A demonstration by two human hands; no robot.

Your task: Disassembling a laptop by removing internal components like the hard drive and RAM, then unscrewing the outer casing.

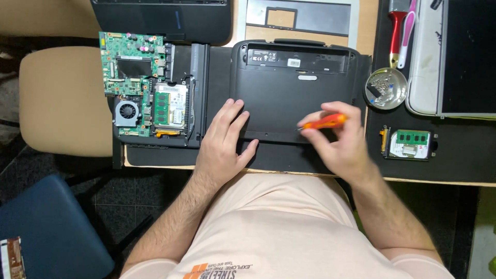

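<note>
A black laptop bottom case point(289, 88) lies upside down on the desk in front of me. My left hand point(223, 142) rests flat on its near left part, fingers spread, holding nothing. My right hand point(338, 139) grips a small orange-handled screwdriver point(323, 122). Its tip points left, at or just above the case's near edge.
A green motherboard point(142, 85) with a fan lies to the left on another black case part. A round metal dish of screws point(386, 89) and a hard drive with a memory stick point(408, 144) sit on the right. A red-handled tool point(397, 28) and a screen panel point(465, 57) lie at far right.
</note>
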